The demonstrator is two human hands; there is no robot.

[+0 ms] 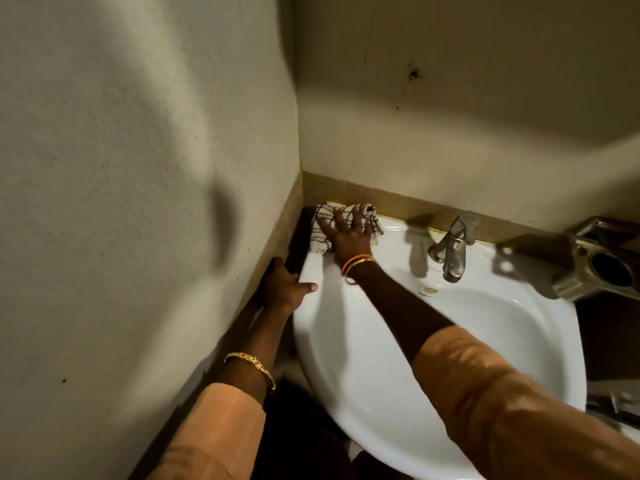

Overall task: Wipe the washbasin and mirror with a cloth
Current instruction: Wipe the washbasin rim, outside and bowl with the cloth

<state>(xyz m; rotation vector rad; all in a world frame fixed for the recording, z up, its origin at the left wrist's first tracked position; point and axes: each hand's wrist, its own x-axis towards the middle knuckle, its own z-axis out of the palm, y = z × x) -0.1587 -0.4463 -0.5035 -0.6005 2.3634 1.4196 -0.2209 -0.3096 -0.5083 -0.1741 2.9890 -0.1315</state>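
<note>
A white washbasin (363,358) fills the lower middle of the head view. A white cloth with dark checks (322,233) lies on the basin's back left corner by the wall. My right hand (348,233) presses flat on the cloth with fingers spread. My left hand (284,285) grips the basin's left rim, thumb lying on top of the white edge. No mirror is in view.
A dull metal tap (452,251) stands at the basin's back middle. A metal holder with a round hole (602,265) sits at the right on the dark counter. Plain walls meet in a corner just behind the cloth.
</note>
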